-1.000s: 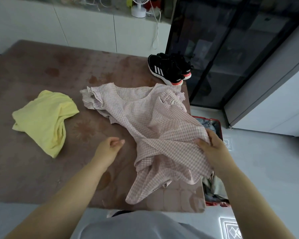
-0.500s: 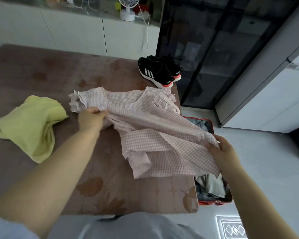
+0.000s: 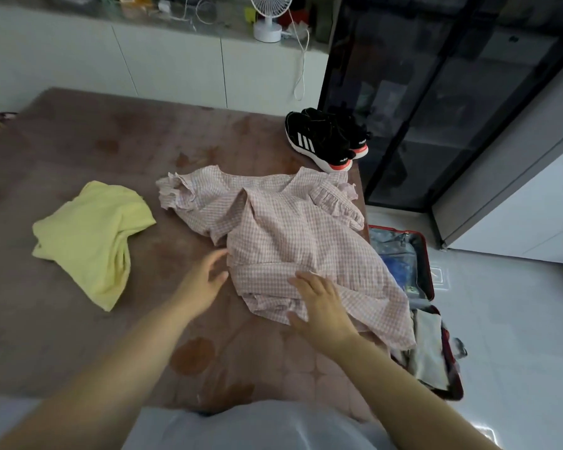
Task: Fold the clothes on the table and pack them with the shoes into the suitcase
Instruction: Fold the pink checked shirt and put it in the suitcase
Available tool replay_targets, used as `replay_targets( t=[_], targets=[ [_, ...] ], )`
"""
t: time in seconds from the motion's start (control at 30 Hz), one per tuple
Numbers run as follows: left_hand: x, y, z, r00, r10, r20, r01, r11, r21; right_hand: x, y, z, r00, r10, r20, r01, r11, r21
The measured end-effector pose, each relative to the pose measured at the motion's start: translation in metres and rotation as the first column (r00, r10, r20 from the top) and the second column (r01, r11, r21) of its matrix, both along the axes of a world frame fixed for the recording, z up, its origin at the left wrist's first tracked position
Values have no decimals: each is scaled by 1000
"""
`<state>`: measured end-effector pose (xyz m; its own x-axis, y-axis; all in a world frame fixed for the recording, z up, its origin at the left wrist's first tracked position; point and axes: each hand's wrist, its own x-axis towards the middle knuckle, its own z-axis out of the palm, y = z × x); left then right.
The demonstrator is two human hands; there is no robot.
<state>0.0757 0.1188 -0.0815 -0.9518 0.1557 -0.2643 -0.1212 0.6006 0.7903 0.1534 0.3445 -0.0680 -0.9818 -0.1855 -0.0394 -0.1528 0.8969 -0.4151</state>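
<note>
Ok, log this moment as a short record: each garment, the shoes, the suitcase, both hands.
pink checked top: crumpled on the table, right hem overhanging its edge
yellow garment: bunched, left of the top, apart from it
black sneakers: pair at the table's far right corner
suitcase: open on the floor right of the table, items inside
left hand: open, at the top's left edge; contact unclear
right hand: open, flat on the top's near part
</note>
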Motion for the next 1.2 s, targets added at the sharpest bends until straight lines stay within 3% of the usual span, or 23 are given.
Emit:
replay_targets(
  t=[0.07,0.17,0.3,0.37,0.43,0.5,0.57,0.67,0.73,0.8,0.9,1.0,1.1,1.2],
  targets=[
    [22,-2,-15,998,36,51,-39,997,66,-14,-15,-4,992,62,107,-64,998,16],
    [41,-2,-22,998,17,67,-27,989,146,-33,-35,-10,988,65,140,-83,988,128],
    [45,-9,-17,999,51,-13,-49,990,132,-48,-40,-21,992,83,92,-105,958,266],
    [43,-14,-10,996,76,-46,-69,989,131,-50,-37,-27,982,185,-35,-164,932,323],
    [37,-18,-2,994,88,-66,-78,988,133,-52,-33,-28,975,214,-59,-182,922,343],
    [30,-20,4,993,46,-106,-38,996,80,-51,-28,-21,985,171,-13,-168,975,143],
    [23,-19,10,988,-81,-128,82,997,-2,-50,-25,4,997,49,68,-35,980,-198],
    [13,-10,15,949,-272,-157,241,952,-190,-48,-15,41,991,-58,121,116,827,-551],
    [8,-2,12,928,-314,-201,262,932,-249,-46,-3,56,990,-78,118,137,730,-670],
    [5,4,5,921,-317,-226,254,930,-266,-43,10,61,987,-113,117,162,709,-686],
    [8,10,-7,911,-371,-183,312,907,-283,-34,29,50,976,-151,158,214,812,-543],
    [15,11,-13,900,-424,-100,386,883,-268,-22,45,26,959,-104,264,144,980,-138],
    [18,5,-10,890,-448,-89,417,876,-241,-7,52,15,939,-45,342,-13,986,165],
    [10,-9,9,868,-493,-66,468,854,-228,5,50,12,906,-14,423,-77,977,197]
  ],
)
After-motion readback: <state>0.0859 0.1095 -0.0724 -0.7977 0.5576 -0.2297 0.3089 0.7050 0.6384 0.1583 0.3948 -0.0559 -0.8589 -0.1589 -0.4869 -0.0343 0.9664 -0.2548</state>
